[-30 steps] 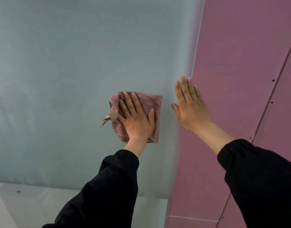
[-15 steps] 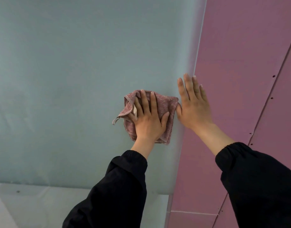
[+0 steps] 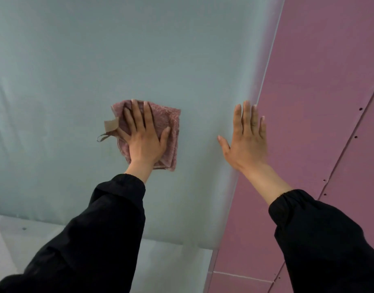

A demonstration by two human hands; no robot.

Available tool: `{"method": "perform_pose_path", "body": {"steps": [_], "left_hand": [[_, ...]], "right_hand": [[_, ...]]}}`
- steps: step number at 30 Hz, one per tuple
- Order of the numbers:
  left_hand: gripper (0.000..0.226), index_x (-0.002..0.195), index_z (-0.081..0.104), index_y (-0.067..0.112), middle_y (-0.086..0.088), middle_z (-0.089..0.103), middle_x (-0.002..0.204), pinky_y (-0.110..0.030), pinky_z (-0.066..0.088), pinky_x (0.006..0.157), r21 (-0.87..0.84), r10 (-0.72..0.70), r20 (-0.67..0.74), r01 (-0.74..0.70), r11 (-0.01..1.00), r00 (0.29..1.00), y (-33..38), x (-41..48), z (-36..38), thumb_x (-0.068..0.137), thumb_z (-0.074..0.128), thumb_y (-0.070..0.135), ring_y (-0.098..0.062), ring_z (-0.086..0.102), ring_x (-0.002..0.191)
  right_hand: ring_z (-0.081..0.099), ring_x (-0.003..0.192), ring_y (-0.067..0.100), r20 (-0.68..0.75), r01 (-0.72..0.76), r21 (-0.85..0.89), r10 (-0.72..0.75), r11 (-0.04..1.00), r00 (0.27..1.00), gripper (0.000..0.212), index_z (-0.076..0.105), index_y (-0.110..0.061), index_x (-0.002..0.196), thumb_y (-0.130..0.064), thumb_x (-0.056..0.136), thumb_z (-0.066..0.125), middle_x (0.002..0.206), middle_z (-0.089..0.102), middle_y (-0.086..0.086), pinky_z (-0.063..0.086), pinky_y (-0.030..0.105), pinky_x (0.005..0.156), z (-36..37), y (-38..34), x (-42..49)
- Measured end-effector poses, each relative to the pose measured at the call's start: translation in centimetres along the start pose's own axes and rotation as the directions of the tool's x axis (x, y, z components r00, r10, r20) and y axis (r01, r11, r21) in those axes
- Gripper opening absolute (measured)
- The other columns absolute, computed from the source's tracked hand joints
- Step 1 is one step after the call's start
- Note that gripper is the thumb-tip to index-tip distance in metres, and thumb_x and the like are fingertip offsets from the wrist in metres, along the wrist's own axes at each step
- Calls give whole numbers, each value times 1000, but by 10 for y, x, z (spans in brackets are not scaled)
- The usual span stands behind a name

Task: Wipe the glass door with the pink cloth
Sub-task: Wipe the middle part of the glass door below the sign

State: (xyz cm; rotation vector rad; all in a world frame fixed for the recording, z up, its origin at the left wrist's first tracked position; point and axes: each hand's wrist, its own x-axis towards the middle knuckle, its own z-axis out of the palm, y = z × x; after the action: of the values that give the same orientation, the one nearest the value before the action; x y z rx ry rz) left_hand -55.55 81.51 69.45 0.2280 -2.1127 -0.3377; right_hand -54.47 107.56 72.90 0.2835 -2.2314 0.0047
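The frosted grey-green glass door (image 3: 97, 60) fills the left and middle of the head view. My left hand (image 3: 144, 136) lies flat on a folded pink cloth (image 3: 169, 127) and presses it against the glass near the middle. A beige tag and a small loop stick out at the cloth's left side. My right hand (image 3: 245, 140) rests flat with its fingers spread on the glass door's right edge, next to the pink wall. It holds nothing. Both arms wear black sleeves.
A pink wall panel (image 3: 321, 81) with seams and small screw holes runs down the right side. A pale floor or ledge (image 3: 34, 233) shows below the glass at the lower left.
My left hand slid the cloth right, close to my right hand, and has now moved it back left across the glass. My right hand stayed at the door's edge.
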Motion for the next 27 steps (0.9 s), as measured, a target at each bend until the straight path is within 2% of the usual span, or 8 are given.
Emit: {"method": "perform_pose_path", "body": {"steps": [5,7,11,15,18,22,27], "left_hand": [[80,153,-4,8,-20,-3,160,-70,5,110,-56,-90,-19,89,994,996,19,-8,4,95,17,58,-40,-2,147],[80,152,-7,6,-23,-3,160,-71,6,108,-69,-95,-10,94,993,995,28,-14,6,95,15,57,-43,-1,146],[81,149,-13,8,-24,-4,159,-74,11,103,-49,12,19,-11,999,1000,41,-24,13,94,16,59,-45,0,145],[83,152,2,9,-24,7,159,-75,17,101,-45,124,-32,-125,991,992,24,-18,13,93,26,62,-45,5,143],[83,151,13,10,-24,19,157,-64,21,105,11,214,-45,-213,977,976,0,-8,8,91,31,63,-49,19,141],[83,153,1,12,-22,6,159,-74,14,105,28,127,-9,-127,992,992,-45,15,-4,93,29,63,-44,4,145],[84,154,-1,11,-17,-4,161,-72,6,107,51,31,18,-32,998,999,-106,41,-29,93,27,61,-41,-4,147]], "right_hand": [[-11,148,34,-10,-21,4,21,1000,1000,91,-8,0,151,-52,95,42,160,-10,21,-16,37,118,4,-13,-1],[-12,148,33,-16,12,30,-12,999,1000,90,-6,-1,152,-48,95,45,160,-12,19,-14,37,118,5,-22,0],[-14,147,28,-29,148,54,-147,987,989,84,-3,-13,154,-42,95,49,159,-15,4,-11,43,118,15,-46,3],[-17,146,34,-31,126,37,-125,991,992,73,-2,-24,156,-50,98,34,160,-17,7,-9,56,116,25,-58,7],[-11,147,38,-59,130,28,-128,991,990,70,4,-26,156,-52,97,33,162,-9,10,-8,58,114,31,-60,8],[-4,148,39,-133,113,21,-109,993,985,68,9,-25,156,-48,97,36,162,0,12,-5,58,115,38,-60,6],[-2,147,41,-145,100,7,-98,995,985,68,9,-24,156,-47,97,36,162,3,15,-2,58,116,37,-61,5]]}}
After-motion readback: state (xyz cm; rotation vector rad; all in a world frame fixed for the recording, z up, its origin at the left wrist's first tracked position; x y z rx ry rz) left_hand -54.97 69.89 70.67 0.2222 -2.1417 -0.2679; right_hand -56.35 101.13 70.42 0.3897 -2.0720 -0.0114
